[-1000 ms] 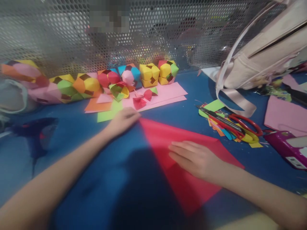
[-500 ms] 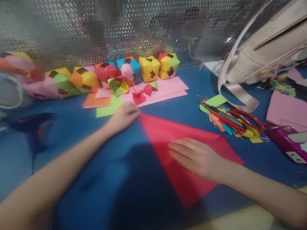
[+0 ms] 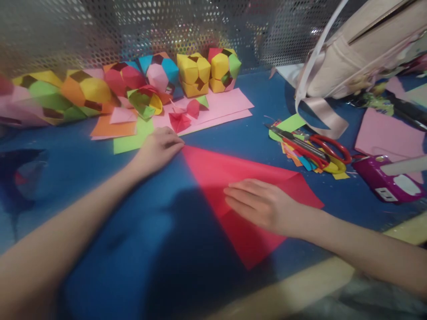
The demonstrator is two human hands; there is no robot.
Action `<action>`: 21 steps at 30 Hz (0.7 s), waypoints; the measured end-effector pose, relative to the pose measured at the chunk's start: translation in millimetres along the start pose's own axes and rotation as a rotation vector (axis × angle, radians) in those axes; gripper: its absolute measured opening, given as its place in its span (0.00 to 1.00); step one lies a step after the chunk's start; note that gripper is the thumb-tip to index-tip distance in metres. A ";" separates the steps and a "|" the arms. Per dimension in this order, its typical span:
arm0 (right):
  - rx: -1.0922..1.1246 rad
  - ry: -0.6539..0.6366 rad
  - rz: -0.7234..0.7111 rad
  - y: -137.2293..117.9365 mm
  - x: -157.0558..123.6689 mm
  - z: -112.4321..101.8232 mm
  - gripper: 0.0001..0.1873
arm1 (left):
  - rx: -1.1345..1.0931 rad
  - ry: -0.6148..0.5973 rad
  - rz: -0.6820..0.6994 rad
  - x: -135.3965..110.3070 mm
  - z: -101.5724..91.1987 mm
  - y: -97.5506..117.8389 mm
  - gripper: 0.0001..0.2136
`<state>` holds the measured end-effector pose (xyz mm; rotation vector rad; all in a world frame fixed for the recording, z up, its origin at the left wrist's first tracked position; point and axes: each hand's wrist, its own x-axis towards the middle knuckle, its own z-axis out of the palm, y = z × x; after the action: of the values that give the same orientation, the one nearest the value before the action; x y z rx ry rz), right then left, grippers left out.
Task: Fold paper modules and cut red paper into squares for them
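A partly folded sheet of red paper (image 3: 240,242) lies on the blue table, one flap turned over along its far side. My left hand (image 3: 159,150) pinches the paper's pointed far-left corner between thumb and fingers. Flat across the middle of the sheet rests my right hand (image 3: 262,204), fingers stretched out and covering part of the folded layer. Just beyond my left hand are a green paper sheet (image 3: 128,143) and small folded red paper pieces (image 3: 179,121).
Several folded-paper balls (image 3: 193,73) line the back by a perforated metal panel (image 3: 233,26). On the right lie red-handled scissors (image 3: 333,149) over paper scraps, a purple device (image 3: 383,180), pink paper (image 3: 390,133) and a pale bag (image 3: 363,49). A dark glue gun (image 3: 20,178) stands left.
The view has shifted, so everything appears further left and higher in the frame. Both hands keep their places on the red paper, which shows no new fold.
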<state>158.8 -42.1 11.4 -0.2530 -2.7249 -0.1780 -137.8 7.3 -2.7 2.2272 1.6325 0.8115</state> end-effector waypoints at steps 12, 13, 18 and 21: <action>-0.040 -0.030 -0.032 -0.5 1.3 -2.7 0.15 | 0.016 -0.005 -0.045 0.8 -0.5 3.4 0.10; -0.045 -0.039 -0.037 -0.4 1.3 -2.9 0.16 | 0.018 -0.005 -0.053 1.0 -0.4 3.8 0.10; -0.057 -0.054 -0.040 -0.7 1.5 -4.2 0.16 | 0.026 0.004 -0.054 0.6 0.1 3.8 0.10; -0.046 -0.061 -0.043 -1.1 1.7 -4.5 0.16 | 0.027 0.000 -0.053 0.1 -0.3 3.7 0.10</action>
<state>158.8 -43.7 16.1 -0.2161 -2.7911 -0.2498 -135.0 6.1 -0.6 2.1921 1.7041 0.7802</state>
